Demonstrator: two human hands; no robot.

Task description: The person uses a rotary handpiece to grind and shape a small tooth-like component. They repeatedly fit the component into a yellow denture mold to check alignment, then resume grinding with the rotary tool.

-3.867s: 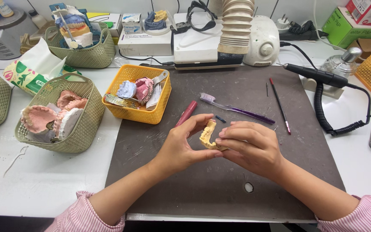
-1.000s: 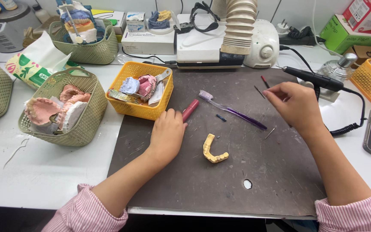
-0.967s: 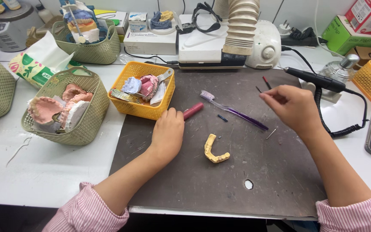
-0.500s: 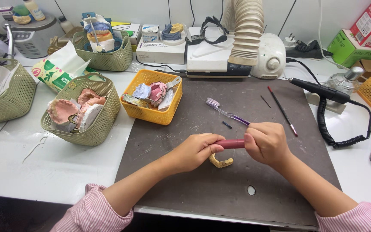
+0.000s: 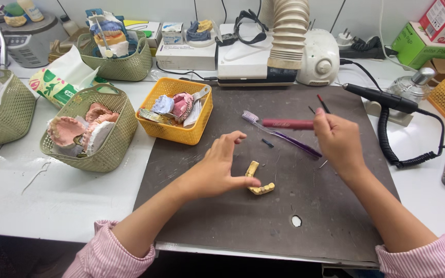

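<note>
Lying under left hand [image 5: 220,167], open, thumb touching: yellow dental arch [image 5: 258,181]; right hand [image 5: 338,141], farther, grips red pen-like tool [image 5: 287,123].

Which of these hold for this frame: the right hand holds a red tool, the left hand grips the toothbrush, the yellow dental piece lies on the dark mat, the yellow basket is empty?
1. The right hand holds a red pen-like tool. True.
2. The left hand grips the purple toothbrush. False: it touches the yellow dental piece; the toothbrush lies on the mat.
3. The yellow dental piece lies on the dark mat. True.
4. The yellow basket is empty. False: it holds dental casts and other items.
</note>
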